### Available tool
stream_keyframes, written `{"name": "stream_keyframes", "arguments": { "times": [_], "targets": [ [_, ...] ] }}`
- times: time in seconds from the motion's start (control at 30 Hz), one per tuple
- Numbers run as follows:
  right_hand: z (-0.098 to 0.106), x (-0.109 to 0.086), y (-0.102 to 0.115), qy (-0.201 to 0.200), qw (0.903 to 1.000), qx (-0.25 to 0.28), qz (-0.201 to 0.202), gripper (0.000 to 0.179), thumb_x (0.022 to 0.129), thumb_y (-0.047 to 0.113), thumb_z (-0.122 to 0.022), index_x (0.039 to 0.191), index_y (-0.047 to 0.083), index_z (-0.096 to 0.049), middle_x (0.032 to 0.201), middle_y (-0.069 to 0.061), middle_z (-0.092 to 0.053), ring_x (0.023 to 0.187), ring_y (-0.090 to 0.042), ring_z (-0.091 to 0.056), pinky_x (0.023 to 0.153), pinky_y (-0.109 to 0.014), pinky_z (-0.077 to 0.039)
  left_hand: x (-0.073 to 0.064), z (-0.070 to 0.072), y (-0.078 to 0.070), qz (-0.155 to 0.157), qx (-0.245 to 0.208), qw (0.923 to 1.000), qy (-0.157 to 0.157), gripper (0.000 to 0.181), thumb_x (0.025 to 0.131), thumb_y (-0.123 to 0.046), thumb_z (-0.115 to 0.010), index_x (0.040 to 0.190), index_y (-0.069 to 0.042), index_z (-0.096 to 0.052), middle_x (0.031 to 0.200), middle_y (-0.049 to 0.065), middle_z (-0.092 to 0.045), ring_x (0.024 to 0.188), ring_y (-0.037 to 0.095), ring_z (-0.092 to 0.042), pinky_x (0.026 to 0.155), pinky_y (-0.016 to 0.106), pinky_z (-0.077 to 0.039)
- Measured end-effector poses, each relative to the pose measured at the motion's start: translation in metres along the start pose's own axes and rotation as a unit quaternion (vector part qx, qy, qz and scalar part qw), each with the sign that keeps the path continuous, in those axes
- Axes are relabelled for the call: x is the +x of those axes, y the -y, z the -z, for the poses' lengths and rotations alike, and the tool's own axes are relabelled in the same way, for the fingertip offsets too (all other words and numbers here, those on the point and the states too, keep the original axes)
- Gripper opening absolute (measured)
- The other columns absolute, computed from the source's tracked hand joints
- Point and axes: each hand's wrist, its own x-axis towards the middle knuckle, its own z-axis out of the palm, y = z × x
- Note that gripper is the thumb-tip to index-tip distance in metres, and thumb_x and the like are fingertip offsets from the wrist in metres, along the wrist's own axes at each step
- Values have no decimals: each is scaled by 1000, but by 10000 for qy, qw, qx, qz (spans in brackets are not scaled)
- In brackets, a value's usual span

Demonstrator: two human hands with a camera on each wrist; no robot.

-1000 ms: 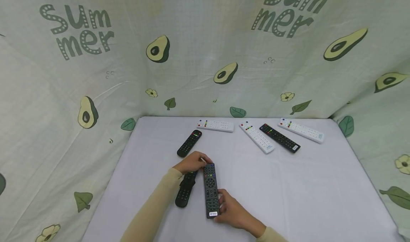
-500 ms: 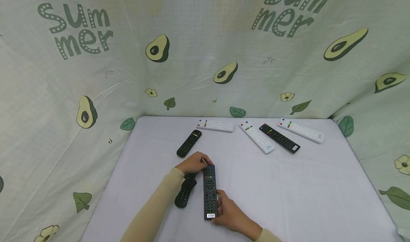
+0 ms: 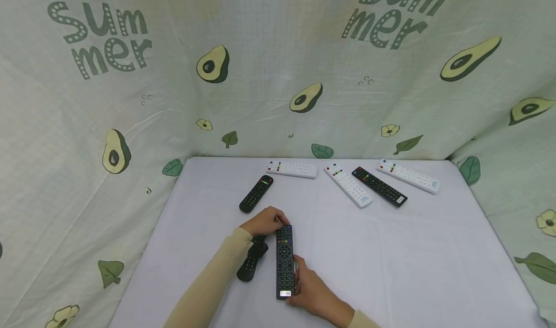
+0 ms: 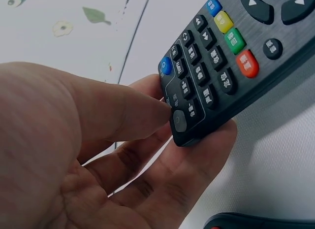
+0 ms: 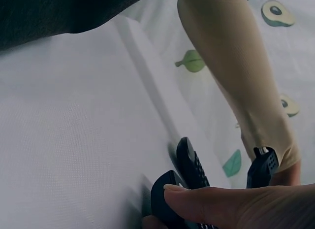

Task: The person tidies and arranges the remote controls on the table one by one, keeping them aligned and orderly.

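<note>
A long black remote control stands nearly upright in the head view, its white label toward me, held between both hands. My left hand pinches its far end; in the left wrist view the thumb lies at the corner by the grey button, with fingers beneath. My right hand grips the near end from the right. The thumb presses against that end in the right wrist view, most fingers hidden. A second black remote lies just left, partly covered by the left wrist and its dark wrist camera.
Farther back lie another black remote, a white remote, a second white remote, a black remote with coloured buttons and a third white remote. A printed cloth hangs behind the white table.
The held remote has shifted slightly toward me and turned a little straighter, with my right hand moving a touch left. Both hands keep their hold; the other remotes lie still.
</note>
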Motion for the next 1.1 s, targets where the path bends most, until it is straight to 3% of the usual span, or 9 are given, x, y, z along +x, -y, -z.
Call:
{"name": "stream_keyframes", "arguments": {
  "times": [0.13,0.33,0.47,0.77,0.93,1.1],
  "targets": [
    [1,-1,4,44,10000,-75,21,111,71,-4,-89,155,-22,-18,87,-4,-63,67,-9,-62,54,-25,-54,1,-1,2,-7,89,9999,51,24,93,7,-62,106,-1,-79,106,7,-76,92,15,-62,80,27,-54],
    [1,0,2,104,9997,-235,-41,111,72,-3,-89,157,-19,-20,84,-2,-62,66,-8,-61,53,-24,-53,4,-6,7,-7,379,9992,132,25,94,6,-61,105,-5,-80,108,6,-76,107,19,-66,101,41,-54],
    [1,2,2,116,9995,-291,-52,110,72,-3,-90,156,-19,-21,85,-2,-62,66,-8,-62,53,-24,-53,4,-7,7,-46,395,9991,121,24,94,7,-60,105,-4,-79,107,6,-76,108,23,-66,105,47,-53],
    [6,3,4,46,9985,-535,47,106,74,1,-91,155,-19,-26,86,-1,-63,67,-6,-61,54,-24,-52,-3,-4,6,-146,434,9989,-133,20,99,2,-62,110,-5,-77,106,5,-74,103,20,-66,99,43,-55],
    [14,4,8,-118,9978,-633,139,100,74,1,-90,150,-23,-31,87,-3,-63,66,-6,-62,54,-25,-52,-12,2,6,-219,332,9981,-481,20,100,1,-61,112,-4,-76,104,4,-74,95,17,-64,87,36,-57],
    [27,8,13,-269,9961,-818,212,95,76,3,-89,149,-23,-34,90,-6,-65,68,-8,-63,55,-25,-53,-21,11,9,-220,234,9951,-939,18,102,-4,-62,115,-5,-75,110,6,-73,97,17,-64,80,31,-58]
  ]
}}
